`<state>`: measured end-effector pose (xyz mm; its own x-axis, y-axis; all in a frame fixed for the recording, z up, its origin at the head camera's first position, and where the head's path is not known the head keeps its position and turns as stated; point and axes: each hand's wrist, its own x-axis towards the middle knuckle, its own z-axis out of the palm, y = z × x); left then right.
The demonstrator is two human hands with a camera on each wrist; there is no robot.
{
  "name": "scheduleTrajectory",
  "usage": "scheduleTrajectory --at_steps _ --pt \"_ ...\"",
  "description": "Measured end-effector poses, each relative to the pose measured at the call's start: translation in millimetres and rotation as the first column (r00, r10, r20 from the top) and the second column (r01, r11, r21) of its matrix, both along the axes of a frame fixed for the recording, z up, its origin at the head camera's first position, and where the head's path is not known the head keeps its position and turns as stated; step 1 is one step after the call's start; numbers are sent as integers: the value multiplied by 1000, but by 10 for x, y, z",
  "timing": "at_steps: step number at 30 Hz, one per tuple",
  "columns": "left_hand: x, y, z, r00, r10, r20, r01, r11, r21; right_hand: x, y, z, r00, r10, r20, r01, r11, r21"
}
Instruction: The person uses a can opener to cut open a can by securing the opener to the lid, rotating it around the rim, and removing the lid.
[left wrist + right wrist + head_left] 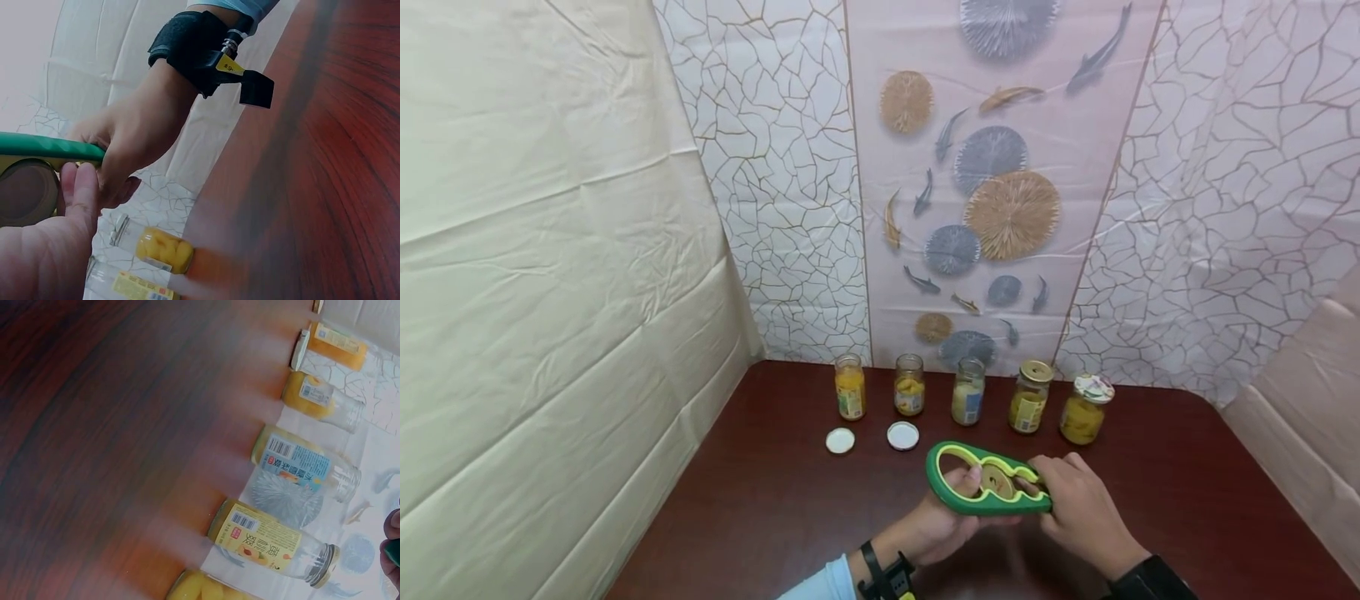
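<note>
Green teardrop jar opener (992,506), lime wavy inner edges, held above dark red wood-grain table (760,500); right hand (1082,504) grips its narrow end. Left hand (942,521), underneath, pinches round gold lid (997,481) inside it. Farther: two round white lids (840,441) on table, then five glass jars (968,392), rightmost two capped.

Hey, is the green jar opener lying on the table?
No, the right hand grips the green jar opener above the table.
</note>
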<state>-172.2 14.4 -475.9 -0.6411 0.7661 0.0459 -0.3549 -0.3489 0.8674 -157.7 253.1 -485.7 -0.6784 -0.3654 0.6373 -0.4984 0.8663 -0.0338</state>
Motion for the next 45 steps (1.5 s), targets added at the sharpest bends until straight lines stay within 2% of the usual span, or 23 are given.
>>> scheduleTrajectory --at_steps 6,8,14,18,20,22,26,29,34,37,41,45 --pt "-14 32 -33 999 -34 -27 34 999 0 9 56 -26 1000 -1 -17 1 1000 -8" --pt "-18 43 -52 999 -28 -27 27 1000 -11 16 73 -30 1000 3 -18 -3 1000 -13" --pt "-15 64 -156 997 76 -25 -77 996 -45 16 128 -38 1000 -6 -8 6 1000 0" --pt "-46 9 -226 988 141 -57 -145 986 -81 0 180 -27 1000 -17 -22 17 1000 7" --pt "-79 -58 -247 978 178 -105 -190 975 -115 -6 213 -14 999 -20 -29 20 1000 3" --pt "-109 -164 -260 961 206 -183 -237 957 -166 -15 254 -3 999 -27 -32 27 1000 3" --pt "-131 -433 -269 903 225 -366 -334 904 -267 -11 361 14 998 -54 -28 55 998 11" --pt "-125 -601 -269 868 230 -439 -388 867 -313 12 445 22 996 -91 -16 91 996 21" --pt "-71 -797 -262 846 276 -457 -453 824 -341 36 481 5 993 -117 16 116 993 36" --pt "-22 -863 -265 838 307 -451 -481 806 -345 48 467 1 994 -112 20 111 993 41" --pt "26 -913 -271 833 312 -457 -491 797 -352 61 435 -4 994 -108 6 107 993 41" --pt "40 -943 -266 820 306 -485 -501 793 -347 56 402 -12 995 -99 -6 99 995 14"
